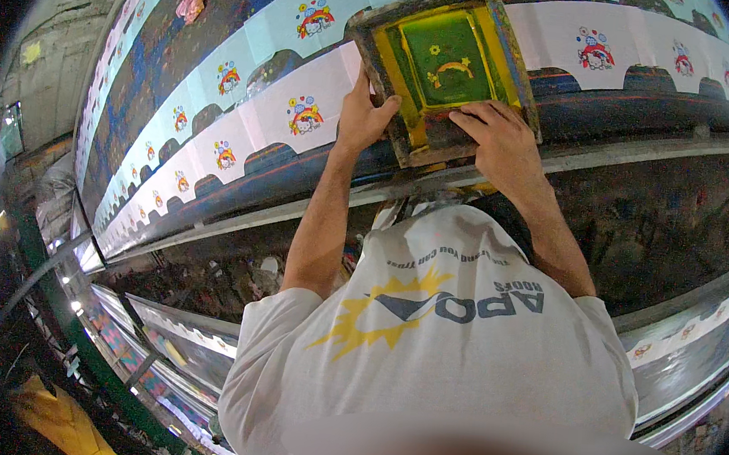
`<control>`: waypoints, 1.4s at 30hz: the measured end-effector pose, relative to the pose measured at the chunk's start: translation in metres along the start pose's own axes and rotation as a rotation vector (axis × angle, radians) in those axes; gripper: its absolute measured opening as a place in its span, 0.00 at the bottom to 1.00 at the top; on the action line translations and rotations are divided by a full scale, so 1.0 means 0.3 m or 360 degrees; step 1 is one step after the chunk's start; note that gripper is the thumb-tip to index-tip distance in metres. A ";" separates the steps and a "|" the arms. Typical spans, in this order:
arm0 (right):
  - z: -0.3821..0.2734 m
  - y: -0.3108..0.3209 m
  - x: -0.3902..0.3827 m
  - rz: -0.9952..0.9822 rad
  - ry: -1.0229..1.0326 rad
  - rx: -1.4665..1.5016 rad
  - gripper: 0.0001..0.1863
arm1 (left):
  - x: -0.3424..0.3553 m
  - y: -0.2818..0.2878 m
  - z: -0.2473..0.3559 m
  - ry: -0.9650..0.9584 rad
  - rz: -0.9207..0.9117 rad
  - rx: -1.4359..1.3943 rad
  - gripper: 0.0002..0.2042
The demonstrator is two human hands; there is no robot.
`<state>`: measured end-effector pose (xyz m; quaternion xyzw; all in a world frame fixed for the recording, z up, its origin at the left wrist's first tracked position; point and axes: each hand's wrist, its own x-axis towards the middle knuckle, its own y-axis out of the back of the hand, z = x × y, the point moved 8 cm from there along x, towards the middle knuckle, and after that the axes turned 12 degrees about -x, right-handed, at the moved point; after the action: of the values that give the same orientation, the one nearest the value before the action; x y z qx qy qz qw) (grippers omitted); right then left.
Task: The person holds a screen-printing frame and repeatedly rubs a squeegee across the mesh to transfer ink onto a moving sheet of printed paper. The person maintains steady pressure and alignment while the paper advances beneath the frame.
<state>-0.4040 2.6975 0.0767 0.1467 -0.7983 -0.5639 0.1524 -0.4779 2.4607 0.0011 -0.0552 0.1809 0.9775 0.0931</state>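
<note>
A wooden-rimmed screen printing frame lies tilted over the printed strip, its yellow-green mesh showing a small rainbow and flowers. My left hand grips its left side, thumb on the rim and fingers partly hidden behind it. At the near right corner, my right hand reaches over the rim with curled fingers; whatever lies beneath them is hidden. White fabric pieces printed with a cartoon figure and rainbow run along the table on both sides of the frame.
A long table with a dark, paint-spattered top curves away left, bearing more pale blue printed pieces. On it lies a crumpled pink cloth. A metal rail follows the near edge. Behind me stands another table with printed strips.
</note>
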 end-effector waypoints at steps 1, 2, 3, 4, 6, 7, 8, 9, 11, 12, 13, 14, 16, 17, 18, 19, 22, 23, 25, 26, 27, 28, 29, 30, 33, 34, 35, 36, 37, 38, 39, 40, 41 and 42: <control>0.000 -0.007 -0.001 -0.0047 -0.0003 -0.0023 0.27 | 0.000 -0.001 0.005 -0.0063 0.0003 0.0008 0.44; 0.000 -0.009 0.002 -0.0032 0.0007 -0.0050 0.27 | 0.001 -0.002 0.011 -0.0126 0.0006 0.0017 0.44; -0.004 -0.011 0.007 -0.0026 0.0022 -0.0087 0.26 | -0.002 -0.002 0.023 -0.0204 0.0020 0.0041 0.44; -0.004 -0.009 0.021 0.0041 0.0026 -0.0086 0.26 | -0.005 0.000 0.037 -0.0290 0.0037 0.0068 0.44; 0.007 -0.016 0.076 0.0123 0.0007 -0.0118 0.26 | -0.009 -0.002 -0.009 0.0010 0.0021 -0.0017 0.44; 0.019 -0.014 0.118 0.0173 0.0018 -0.0126 0.25 | -0.007 -0.003 -0.013 0.0047 0.0021 -0.0041 0.44; 0.034 -0.021 0.166 0.0168 0.0004 -0.0132 0.25 | -0.005 -0.004 -0.018 0.0084 0.0022 -0.0065 0.45; 0.049 -0.038 0.211 0.0098 -0.0043 -0.0138 0.25 | -0.003 -0.003 -0.009 0.0026 0.0035 -0.0067 0.45; 0.084 -0.020 0.298 0.0102 -0.0043 -0.0081 0.26 | 0.001 0.002 -0.013 0.0017 0.0035 -0.0045 0.46; 0.100 -0.015 0.340 0.0073 -0.0078 -0.0065 0.25 | 0.001 0.002 -0.026 0.0071 0.0027 -0.0023 0.47; 0.110 -0.005 0.381 0.0082 -0.0082 -0.0054 0.25 | -0.001 0.004 -0.041 0.0134 0.0026 -0.0010 0.47; 0.127 -0.008 0.421 -0.0023 -0.0090 -0.0048 0.24 | 0.000 0.005 -0.043 0.0130 0.0027 0.0029 0.48; 0.158 0.003 0.489 -0.0158 -0.0058 -0.0059 0.23 | -0.001 0.003 -0.041 0.0111 0.0022 0.0008 0.49; 0.165 0.004 0.520 -0.0172 -0.0067 -0.0041 0.22 | -0.001 0.002 -0.037 0.0103 0.0020 -0.0017 0.49; 0.174 0.001 0.549 -0.0192 -0.0078 -0.0025 0.22 | -0.001 -0.004 -0.043 0.0176 -0.0021 -0.0043 0.50; 0.186 -0.003 0.574 -0.0212 -0.0086 -0.0010 0.21 | -0.001 -0.005 -0.039 0.0199 -0.0026 -0.0019 0.50; 0.190 -0.015 0.595 -0.0095 0.0013 -0.0197 0.21 | -0.002 -0.004 -0.019 0.0222 -0.0051 0.0034 0.51; 0.192 -0.029 0.587 -0.0102 0.0030 -0.0207 0.21 | -0.004 0.000 -0.009 0.0187 -0.0043 0.0068 0.51; 0.201 -0.058 0.543 -0.0155 -0.0038 -0.0149 0.22 | -0.008 -0.001 -0.013 0.0194 -0.0061 0.0069 0.52; 0.203 -0.073 0.508 -0.0201 -0.0095 -0.0117 0.23 | -0.008 -0.004 -0.026 0.0231 -0.0086 0.0038 0.52; 0.187 -0.072 0.463 -0.0176 -0.0082 -0.0126 0.24 | -0.005 -0.005 -0.033 0.0221 -0.0087 -0.0006 0.53; 0.163 -0.068 0.398 -0.0163 -0.0083 -0.0134 0.25 | -0.001 -0.004 -0.019 0.0076 -0.0045 0.0034 0.53; 0.134 -0.057 0.338 -0.0142 -0.0078 -0.0144 0.27 | 0.001 -0.009 -0.034 0.0106 -0.0046 0.0041 0.53; 0.105 -0.046 0.280 -0.0126 -0.0099 -0.0105 0.28 | 0.003 -0.010 -0.046 0.0134 -0.0044 0.0052 0.53; 0.020 -0.015 0.138 -0.0113 -0.0149 -0.0023 0.30 | 0.007 -0.004 -0.043 0.0133 -0.0025 0.0126 0.53; 0.003 -0.012 0.106 -0.0141 -0.0162 -0.0023 0.30 | 0.008 -0.005 -0.036 0.0159 -0.0043 0.0145 0.53; -0.007 -0.011 0.082 -0.0168 -0.0179 -0.0023 0.29 | 0.007 -0.003 -0.022 0.0167 -0.0043 0.0171 0.53; -0.014 -0.011 0.071 -0.0164 -0.0197 -0.0065 0.30 | 0.002 0.002 -0.011 0.0215 -0.0067 0.0187 0.53; -0.020 0.001 0.064 -0.0089 -0.0157 -0.0041 0.30 | -0.002 0.003 0.008 0.0224 -0.0085 0.0211 0.53; -0.016 0.007 0.057 -0.0047 -0.0143 -0.0022 0.30 | -0.011 -0.001 -0.002 0.0415 -0.0131 0.0097 0.51; -0.004 0.015 0.052 -0.0004 -0.0129 -0.0003 0.30 | -0.010 -0.004 0.035 0.0329 -0.0103 0.0122 0.51; 0.019 0.015 0.050 -0.0011 -0.0132 -0.0036 0.31 | -0.008 -0.010 0.074 0.0216 -0.0064 0.0142 0.51; 0.052 0.035 0.036 0.0032 -0.0124 0.0004 0.31 | -0.005 -0.026 0.112 0.0110 -0.0024 0.0164 0.51; 0.091 0.054 0.021 0.0051 -0.0123 0.0036 0.30 | 0.007 -0.057 0.132 0.0106 -0.0048 0.0162 0.52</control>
<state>-0.4221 2.7234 0.0837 0.1136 -0.8122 -0.5575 0.1288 -0.4794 2.4911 0.0316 -0.0856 0.2326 0.9632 0.1044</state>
